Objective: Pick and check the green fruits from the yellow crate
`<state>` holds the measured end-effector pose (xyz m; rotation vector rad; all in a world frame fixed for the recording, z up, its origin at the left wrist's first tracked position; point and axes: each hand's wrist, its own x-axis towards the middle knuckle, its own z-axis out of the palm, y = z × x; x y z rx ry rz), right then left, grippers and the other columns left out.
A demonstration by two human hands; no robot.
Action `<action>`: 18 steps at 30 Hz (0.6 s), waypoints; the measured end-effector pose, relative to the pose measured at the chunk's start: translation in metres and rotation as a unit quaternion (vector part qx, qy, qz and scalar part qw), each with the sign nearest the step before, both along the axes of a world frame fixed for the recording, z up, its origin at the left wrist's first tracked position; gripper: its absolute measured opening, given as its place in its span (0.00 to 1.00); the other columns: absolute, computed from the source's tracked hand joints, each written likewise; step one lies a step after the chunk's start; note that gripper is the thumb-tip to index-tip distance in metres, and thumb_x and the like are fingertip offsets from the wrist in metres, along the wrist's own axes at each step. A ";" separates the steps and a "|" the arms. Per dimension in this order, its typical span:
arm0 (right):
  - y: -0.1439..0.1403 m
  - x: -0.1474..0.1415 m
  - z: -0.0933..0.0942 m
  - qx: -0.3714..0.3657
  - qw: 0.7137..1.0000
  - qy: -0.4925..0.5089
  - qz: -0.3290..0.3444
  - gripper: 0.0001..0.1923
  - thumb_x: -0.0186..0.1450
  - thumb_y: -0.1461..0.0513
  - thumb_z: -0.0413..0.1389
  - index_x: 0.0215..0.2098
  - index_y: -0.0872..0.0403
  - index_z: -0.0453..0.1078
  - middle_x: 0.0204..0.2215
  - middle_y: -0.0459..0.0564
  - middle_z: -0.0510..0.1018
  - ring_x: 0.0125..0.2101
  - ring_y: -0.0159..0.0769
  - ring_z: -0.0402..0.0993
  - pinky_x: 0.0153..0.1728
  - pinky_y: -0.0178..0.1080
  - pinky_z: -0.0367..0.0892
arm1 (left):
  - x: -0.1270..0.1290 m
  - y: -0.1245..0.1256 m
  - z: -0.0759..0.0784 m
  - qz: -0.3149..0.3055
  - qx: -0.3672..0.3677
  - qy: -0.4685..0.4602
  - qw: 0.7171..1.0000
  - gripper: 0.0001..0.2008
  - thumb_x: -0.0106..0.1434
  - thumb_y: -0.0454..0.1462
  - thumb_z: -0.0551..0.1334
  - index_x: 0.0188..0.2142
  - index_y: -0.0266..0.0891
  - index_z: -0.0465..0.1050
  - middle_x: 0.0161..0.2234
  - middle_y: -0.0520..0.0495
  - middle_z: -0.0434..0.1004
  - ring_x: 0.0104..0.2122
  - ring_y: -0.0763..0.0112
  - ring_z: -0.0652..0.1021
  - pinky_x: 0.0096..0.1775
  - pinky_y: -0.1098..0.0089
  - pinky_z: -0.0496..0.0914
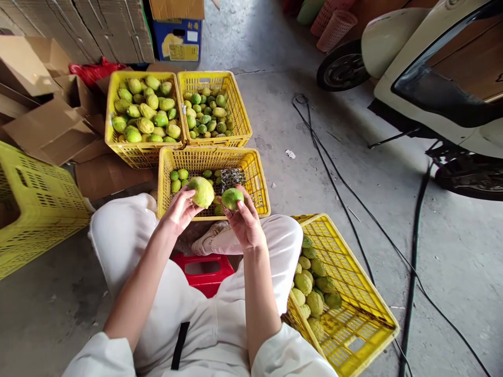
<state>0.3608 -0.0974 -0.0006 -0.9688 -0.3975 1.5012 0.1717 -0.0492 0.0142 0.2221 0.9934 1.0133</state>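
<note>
My left hand is closed around a large yellow-green lemon. A smaller, greener lemon sits in the fingers of my right hand. Both fruits are held up side by side, a small gap between them, over the near rim of a yellow crate. Inside that crate lie a few small green lemons and a crumpled clear plastic wrapper; my hands hide part of its contents.
Behind stand two yellow crates, one with large lemons, one with smaller ones. A tilted crate holds more lemons at my right. Cardboard boxes and another crate are left. Black cables run near a scooter.
</note>
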 end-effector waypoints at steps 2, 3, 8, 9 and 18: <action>0.000 0.000 0.001 0.010 1.000 0.009 0.005 0.34 0.60 0.48 0.82 0.61 0.40 0.82 0.53 0.46 0.90 0.60 0.49 0.89 0.60 0.49 0.86 | 0.000 0.000 -0.001 0.007 0.008 -0.010 1.000 0.27 0.62 0.34 0.75 0.62 0.36 0.80 0.50 0.38 0.91 0.59 0.49 0.88 0.63 0.52 0.85; 0.000 -0.001 0.000 0.016 1.000 0.015 0.004 0.32 0.61 0.48 0.82 0.60 0.40 0.82 0.53 0.46 0.91 0.62 0.49 0.88 0.61 0.51 0.86 | 0.000 0.000 -0.002 0.009 0.015 -0.015 1.000 0.28 0.62 0.35 0.76 0.62 0.37 0.80 0.50 0.39 0.91 0.59 0.49 0.89 0.63 0.52 0.85; 0.001 -0.001 -0.005 0.045 0.998 0.034 0.000 0.24 0.64 0.49 0.80 0.52 0.39 0.79 0.54 0.42 0.91 0.55 0.40 0.90 0.55 0.43 0.86 | 0.001 0.000 -0.002 0.002 0.048 -0.029 0.998 0.32 0.61 0.36 0.80 0.64 0.42 0.79 0.50 0.41 0.92 0.59 0.48 0.90 0.64 0.50 0.85; 0.001 0.000 -0.006 0.043 0.999 0.032 -0.001 0.23 0.64 0.48 0.80 0.52 0.39 0.79 0.55 0.43 0.92 0.53 0.39 0.90 0.51 0.40 0.86 | 0.002 0.000 -0.001 0.001 0.046 -0.030 0.998 0.30 0.61 0.36 0.80 0.62 0.41 0.80 0.50 0.41 0.92 0.59 0.47 0.90 0.63 0.50 0.85; 0.001 0.003 -0.008 0.029 0.999 0.027 0.001 0.24 0.62 0.46 0.81 0.51 0.41 0.83 0.50 0.43 0.91 0.52 0.43 0.91 0.51 0.42 0.87 | 0.008 0.000 0.008 0.025 -0.035 -0.001 0.999 0.24 0.63 0.35 0.73 0.59 0.41 0.80 0.47 0.42 0.92 0.54 0.51 0.90 0.64 0.45 0.85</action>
